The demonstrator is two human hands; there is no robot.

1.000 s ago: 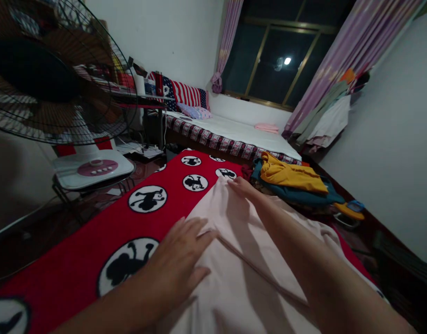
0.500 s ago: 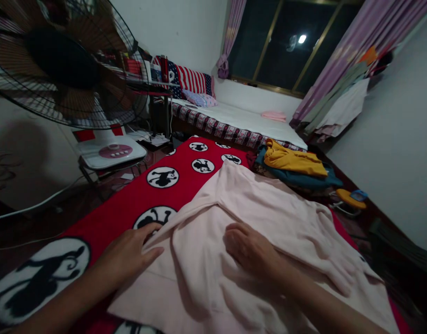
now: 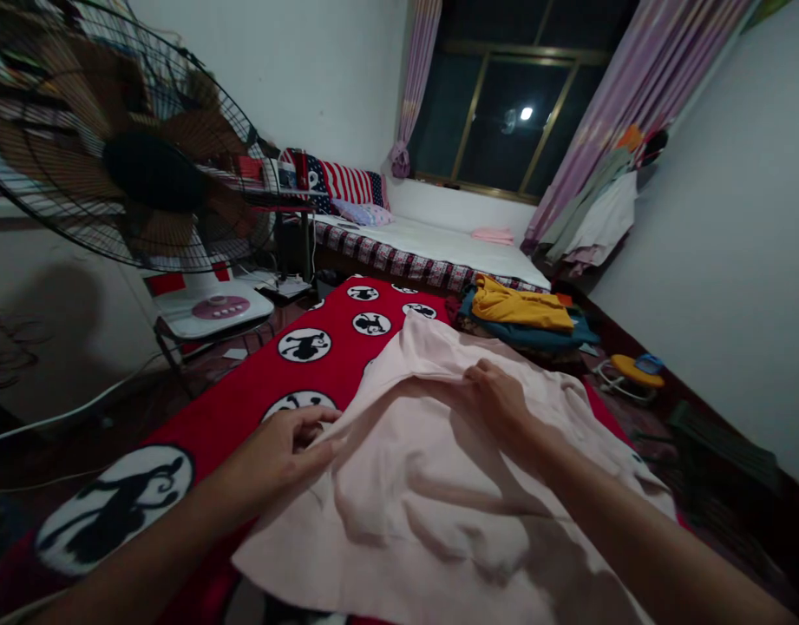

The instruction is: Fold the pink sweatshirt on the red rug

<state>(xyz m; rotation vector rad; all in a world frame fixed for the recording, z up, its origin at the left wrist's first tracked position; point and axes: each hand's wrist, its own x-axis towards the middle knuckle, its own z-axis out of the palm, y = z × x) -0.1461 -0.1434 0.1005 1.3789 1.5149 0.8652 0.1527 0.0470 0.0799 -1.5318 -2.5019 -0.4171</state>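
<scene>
Both hands have shifted: the left hand (image 3: 288, 447) pinches the pink cloth's (image 3: 431, 486) edge, the right hand (image 3: 496, 399) grips a fold; pull evenly, keeping edges aligned.

Two hands work here, the left hand (image 3: 283, 445) and the right hand (image 3: 500, 401), both on one pale pink garment (image 3: 438, 486). Under them lies one red blanket (image 3: 256, 391), with five round black-and-white figures showing beyond and beside the left hand. One standing fan (image 3: 122, 174) rises far off the left hand. Beyond the right hand sit one yellow garment (image 3: 520, 308), one bed (image 3: 438, 247) and one window (image 3: 509, 113)
</scene>
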